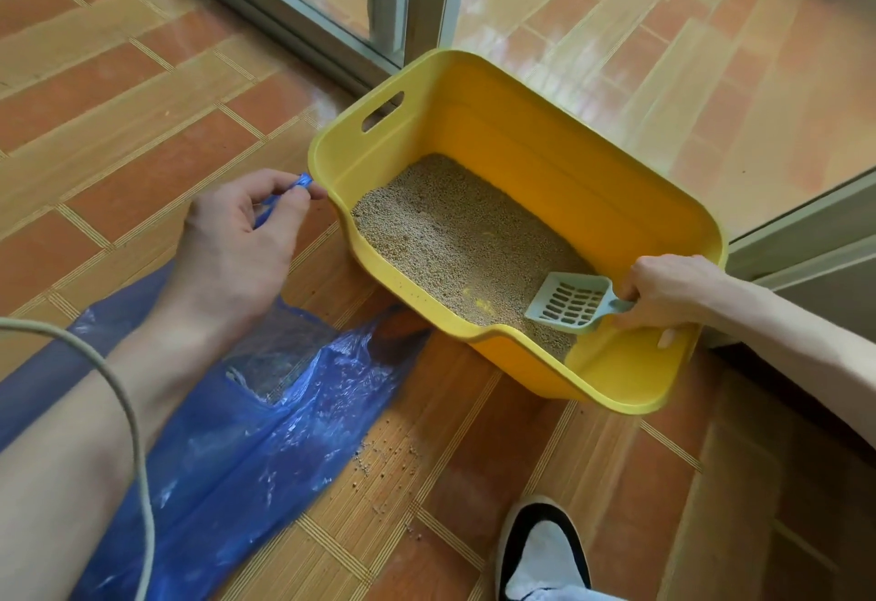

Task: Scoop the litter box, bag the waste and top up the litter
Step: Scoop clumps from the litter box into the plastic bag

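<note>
Yellow plastic litter box (479, 93), cut-out handle, on tiled floor (142, 93); tan granular litter (455, 230) inside. Right hand (668, 290) grasping pale grey slotted plastic scoop (571, 301), blade resting on litter just left of that hand. Left hand (237, 230) pinching edge of blue translucent plastic bag (256, 430), which lies below it beside the box; spilled granules (379, 451) near bag

Bright daylight; glare sheens the tiled floor (592, 31) toward 12 and 1 o'clock. Edges bow with wide-angle distortion, and the 1 o'clock corner blurs.
</note>
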{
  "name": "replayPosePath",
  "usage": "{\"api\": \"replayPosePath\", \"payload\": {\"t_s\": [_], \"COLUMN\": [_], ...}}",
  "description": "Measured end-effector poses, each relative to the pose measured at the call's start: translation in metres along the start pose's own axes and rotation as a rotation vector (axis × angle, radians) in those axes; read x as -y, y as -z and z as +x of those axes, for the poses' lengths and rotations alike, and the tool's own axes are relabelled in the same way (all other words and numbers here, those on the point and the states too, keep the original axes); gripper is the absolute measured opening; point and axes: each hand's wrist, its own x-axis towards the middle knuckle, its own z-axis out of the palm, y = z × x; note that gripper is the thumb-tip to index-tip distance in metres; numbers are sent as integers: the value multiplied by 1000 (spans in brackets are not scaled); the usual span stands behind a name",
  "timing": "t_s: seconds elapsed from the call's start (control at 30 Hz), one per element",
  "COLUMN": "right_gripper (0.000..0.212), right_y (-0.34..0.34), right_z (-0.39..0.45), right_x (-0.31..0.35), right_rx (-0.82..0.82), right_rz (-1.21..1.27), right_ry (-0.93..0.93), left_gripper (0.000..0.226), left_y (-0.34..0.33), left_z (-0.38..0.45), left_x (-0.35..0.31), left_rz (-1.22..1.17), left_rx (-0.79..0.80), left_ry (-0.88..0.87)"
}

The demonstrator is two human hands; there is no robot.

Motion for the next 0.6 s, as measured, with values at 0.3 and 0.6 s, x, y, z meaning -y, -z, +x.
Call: {"api": "replayPosePath", "payload": {"t_s": [0.3, 0.6], "right_gripper": [39, 61], "right_y": [4, 11], "right_z": [-7, -7], "right_x": [1, 10], "right_rx": [-12, -167], "right_rz": [-1, 56], "right_ry": [-1, -35], "left_gripper": [21, 21], "left_y": [3, 9], "left_z": [-3, -11], "left_x": [-3, -10], "left_rz": [-9, 38], "left_rx": [7, -22], "left_ry": [-4, 19]}}
